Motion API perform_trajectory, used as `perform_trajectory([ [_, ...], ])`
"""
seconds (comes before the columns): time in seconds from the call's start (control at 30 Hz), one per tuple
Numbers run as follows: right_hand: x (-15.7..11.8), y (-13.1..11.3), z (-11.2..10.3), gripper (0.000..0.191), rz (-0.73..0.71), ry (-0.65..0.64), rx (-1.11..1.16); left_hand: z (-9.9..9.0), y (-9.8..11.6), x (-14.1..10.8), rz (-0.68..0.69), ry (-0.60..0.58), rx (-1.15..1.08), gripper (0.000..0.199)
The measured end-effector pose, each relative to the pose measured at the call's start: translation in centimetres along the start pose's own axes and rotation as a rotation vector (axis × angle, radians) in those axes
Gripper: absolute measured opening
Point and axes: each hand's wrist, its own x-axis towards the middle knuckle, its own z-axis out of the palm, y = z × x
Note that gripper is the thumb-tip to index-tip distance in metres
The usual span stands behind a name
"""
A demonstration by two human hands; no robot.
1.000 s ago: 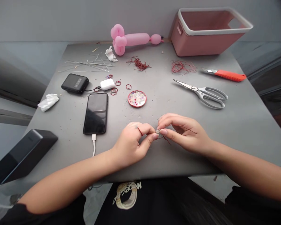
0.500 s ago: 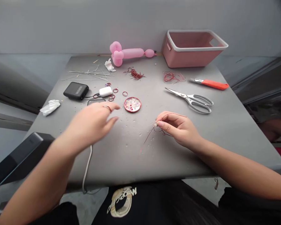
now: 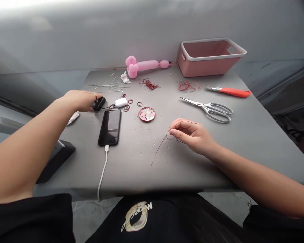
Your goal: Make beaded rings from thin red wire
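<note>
My left hand (image 3: 81, 100) reaches to the far left of the table, its fingers over the black power bank (image 3: 99, 103) and gripping it; a short cable links that to a white earbud case (image 3: 121, 102). My right hand (image 3: 188, 135) is pinched on a thin dark red cord (image 3: 159, 149) with a small pale bead (image 3: 168, 133) at the fingertips. One end of the cord hangs down to the left, and another lies over the fingers. A round red-rimmed dish (image 3: 147, 114) of small beads sits between the hands.
A phone (image 3: 109, 127) on a white cable lies nearer me. Scissors (image 3: 205, 108), an orange utility knife (image 3: 229, 91) and tangled red cord (image 3: 188, 86) are at the right. Behind stand a pink bin (image 3: 205, 65) and a pink balloon (image 3: 147, 65). A dark box (image 3: 57, 162) stands front left.
My left hand has moved left and away from me, from beside the bead dish to the power bank, uncovering the phone. My right hand keeps its pinch on the cord. The view has shifted slightly.
</note>
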Motion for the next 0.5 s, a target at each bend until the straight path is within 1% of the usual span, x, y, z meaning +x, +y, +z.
perform_trajectory([
  [0.07,0.0,0.0,-0.1,0.023,-0.022,0.008,0.013,-0.1,-0.1,0.1,-0.003,-0.084,0.062,0.07],
  [0.13,0.0,-0.1,-0.1,0.022,-0.034,0.013,0.026,-0.3,-0.3,0.1,0.003,-0.144,0.128,0.069],
  [0.23,0.1,0.0,-0.1,0.023,-0.033,0.023,0.041,-0.6,-0.6,0.2,0.012,-0.187,0.242,0.064],
  [0.33,0.1,0.1,-0.1,0.024,-0.026,0.04,0.044,-0.7,-0.5,0.4,0.01,-0.187,0.275,0.065],
  [0.4,0.2,0.2,0.0,0.025,-0.03,0.05,0.032,-0.5,0.6,0.2,0.037,-0.165,0.265,0.065],
  [0.43,0.2,0.3,0.0,0.025,-0.038,0.058,0.019,-0.3,1.6,-0.2,0.066,-0.152,0.255,0.064],
  [0.5,0.3,0.4,0.2,0.023,-0.078,0.08,-0.024,0.7,4.7,-1.7,0.129,-0.102,0.226,0.054],
])
